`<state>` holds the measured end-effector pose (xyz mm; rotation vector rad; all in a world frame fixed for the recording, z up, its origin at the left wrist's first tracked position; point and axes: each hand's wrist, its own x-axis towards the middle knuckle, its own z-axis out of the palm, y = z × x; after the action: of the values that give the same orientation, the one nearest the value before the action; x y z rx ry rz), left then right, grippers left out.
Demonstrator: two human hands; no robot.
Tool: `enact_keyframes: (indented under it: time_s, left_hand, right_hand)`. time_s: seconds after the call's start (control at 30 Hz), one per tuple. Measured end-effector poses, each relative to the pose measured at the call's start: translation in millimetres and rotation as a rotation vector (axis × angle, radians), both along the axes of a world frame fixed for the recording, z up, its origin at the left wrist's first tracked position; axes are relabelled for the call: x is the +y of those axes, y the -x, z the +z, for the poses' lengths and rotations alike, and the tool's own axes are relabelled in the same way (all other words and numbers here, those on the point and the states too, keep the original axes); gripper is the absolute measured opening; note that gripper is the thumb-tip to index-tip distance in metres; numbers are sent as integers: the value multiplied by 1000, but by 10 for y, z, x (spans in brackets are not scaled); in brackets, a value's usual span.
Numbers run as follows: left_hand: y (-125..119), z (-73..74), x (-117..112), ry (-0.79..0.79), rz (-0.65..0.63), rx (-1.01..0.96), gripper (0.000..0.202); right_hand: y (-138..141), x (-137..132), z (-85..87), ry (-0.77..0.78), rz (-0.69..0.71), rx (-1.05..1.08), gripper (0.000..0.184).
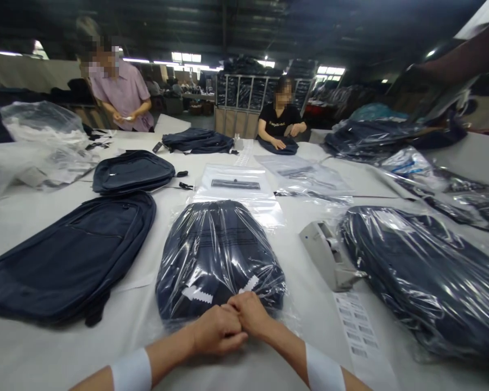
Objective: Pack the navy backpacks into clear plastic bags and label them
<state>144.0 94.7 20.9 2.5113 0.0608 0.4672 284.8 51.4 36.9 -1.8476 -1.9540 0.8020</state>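
A dark navy backpack in a clear plastic bag (218,255) lies in front of me on the white table (293,326). My left hand (214,328) and my right hand (252,312) meet at the bag's near edge, fingers curled and pinched together on the folded plastic. Two strips of white tape (195,295) sit on the bag just above my hands. I wear white wristbands on both wrists.
An unbagged navy backpack (71,255) lies at left, another (132,171) behind it. A grey tape dispenser (326,255), a barcode label sheet (356,331) and a bagged backpack (424,277) are at right. Empty plastic bags (236,187) lie ahead. Two people work at the far side.
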Motion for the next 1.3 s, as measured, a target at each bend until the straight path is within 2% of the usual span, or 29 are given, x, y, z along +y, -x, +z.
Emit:
enact_keyframes:
  time_s: [0.07, 0.17, 0.23, 0.27, 0.3, 0.33, 0.4, 0.47, 0.53, 0.6, 0.67, 0.7, 0.83, 0.87, 0.9, 1.0, 1.1, 1.17, 1.3]
  left_hand:
    - [12, 11, -29, 109, 86, 57, 25]
    - [2, 33, -87, 219, 221, 149, 9]
    - [-26, 45, -101, 255, 267, 183, 10]
    - [-41, 49, -103, 264, 283, 189, 11]
    - [-55, 53, -104, 271, 297, 191, 13]
    - [-66, 56, -105, 276, 308, 190, 14]
    - [-80, 58, -111, 282, 319, 183, 15]
    - [-83, 52, -120, 286, 318, 186, 16]
    - [-77, 35, -128, 299, 329, 199, 16]
    - [-63, 11, -133, 346, 347, 212, 15]
    - [-46, -14, -135, 419, 372, 202, 16]
    - [-39, -24, -135, 448, 392, 188, 21]
    - [-45, -29, -126, 425, 478, 150, 65]
    - [-54, -21, -123, 393, 477, 157, 69]
    - [-64, -10, -120, 361, 461, 168, 64]
    - [-86, 31, -111, 297, 398, 188, 22]
    - [-80, 54, -92, 312, 344, 160, 31]
    - [-71, 47, -78, 335, 317, 124, 30]
    - [-88, -10, -75, 302, 390, 132, 32]
  right_hand:
    - [-68, 71, 95, 22, -1, 65, 39]
    - [-381, 76, 436, 21, -84, 242, 49]
    - [-730, -87, 710, -35, -151, 386, 53]
    - [-917, -229, 813, -63, -139, 401, 58]
    - [-1092, -402, 872, -101, -98, 318, 69]
    - [-1240, -595, 877, -126, -54, 164, 90]
    - [-1418, -968, 725, -166, 5, -135, 121]
    - [-1435, -1226, 443, -202, 44, -321, 125]
    - [-1362, -1317, 178, -276, 54, -376, 100]
    - [-1292, -1273, 40, -375, 44, -329, 55]
    - [-1281, -1175, 45, -458, 22, -228, 23]
    - [-1297, -1128, 83, -473, 14, -167, 17]
    - [-1392, -1031, 239, -354, -8, 76, 21]
    - [-1406, -1023, 249, -317, -34, 112, 23]
    - [-1413, -1016, 245, -290, -68, 135, 24]
    - [-1415, -982, 192, -267, -164, 153, 29]
    - [-1404, -927, 156, -269, -210, 150, 35]
    - [-1387, -885, 153, -268, -243, 131, 40]
    - [-1332, -777, 106, -217, -347, 109, 47]
